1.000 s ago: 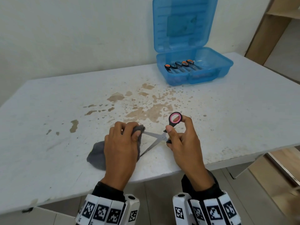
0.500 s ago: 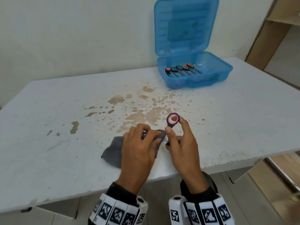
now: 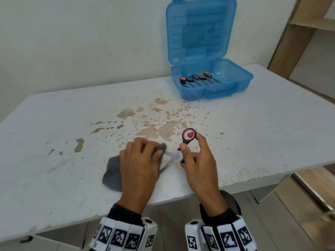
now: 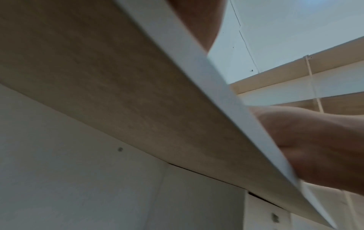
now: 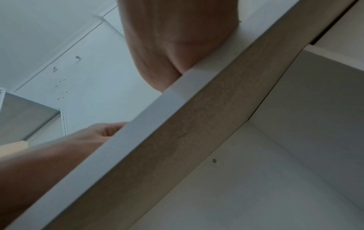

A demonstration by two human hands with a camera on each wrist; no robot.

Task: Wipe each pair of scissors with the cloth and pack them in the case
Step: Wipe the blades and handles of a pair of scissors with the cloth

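Near the table's front edge my right hand (image 3: 192,151) holds a pair of scissors (image 3: 186,140) with black handles and pink ring lining, blades spread open and pointing left. My left hand (image 3: 145,156) grips a grey cloth (image 3: 111,173) and pinches it round the far blade (image 3: 170,154); the near blade (image 3: 167,164) shows bare. A blue plastic case (image 3: 241,78) stands open at the back right, with several black and orange scissors (image 3: 195,78) lying inside. Both wrist views show only the table's underside, its edge (image 4: 226,87) and blurred parts of the hands.
The white tabletop (image 3: 72,109) has brown stains (image 3: 159,127) in the middle. A wall rises behind the table. A wooden shelf unit (image 3: 297,33) stands at the right. The table's front edge (image 3: 181,198) runs just under my wrists.
My left hand with the cloth slid right along the blades to the pivot, then back left, baring the blades again. The right hand has kept its hold on the handles.
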